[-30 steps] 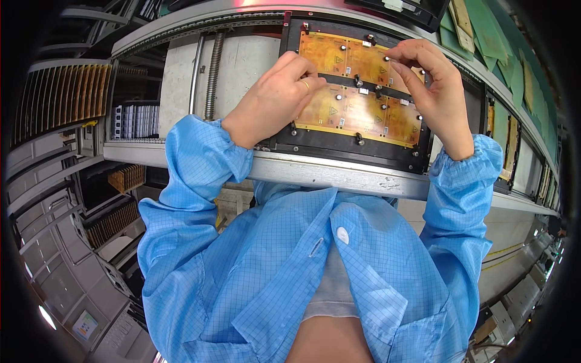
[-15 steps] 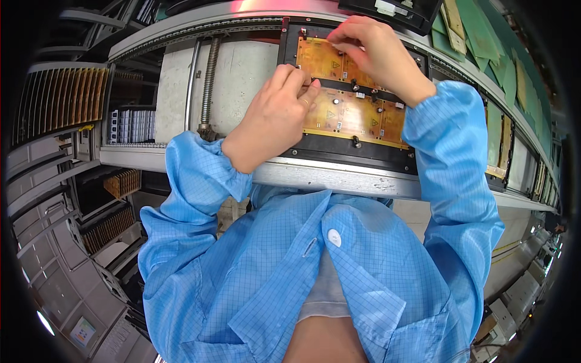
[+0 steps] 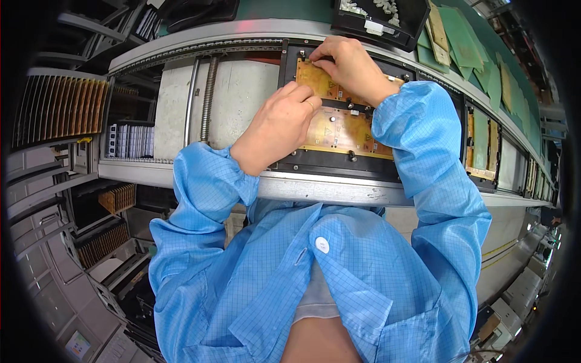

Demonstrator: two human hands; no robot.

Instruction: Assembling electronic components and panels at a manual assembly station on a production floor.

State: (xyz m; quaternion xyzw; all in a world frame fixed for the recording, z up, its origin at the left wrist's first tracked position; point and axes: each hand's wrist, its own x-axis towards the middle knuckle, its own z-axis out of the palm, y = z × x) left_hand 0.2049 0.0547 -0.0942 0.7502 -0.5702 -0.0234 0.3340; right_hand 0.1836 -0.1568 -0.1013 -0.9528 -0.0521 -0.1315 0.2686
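A black fixture frame on the rail line holds yellow-orange circuit boards in two rows, a far board panel and a near board panel. Small black clamps sit along their edges. My right hand reaches over the far panel, thumb and forefinger closed together at its far left corner, beside a clamp. Whatever is between those fingertips is too small to make out. My left hand is curled at the left edge of the panels, near the gap between the rows; its fingertips are hidden.
A black bin of small white parts stands behind the fixture. Green sheets lie at the far right. Another loaded fixture sits farther right on the rails. At left are a threaded rod and a rack of boards.
My right hand has slid left along the far panel's edge to its corner clamp. My left hand's fingers have curled in more. The whole view has shifted slightly.
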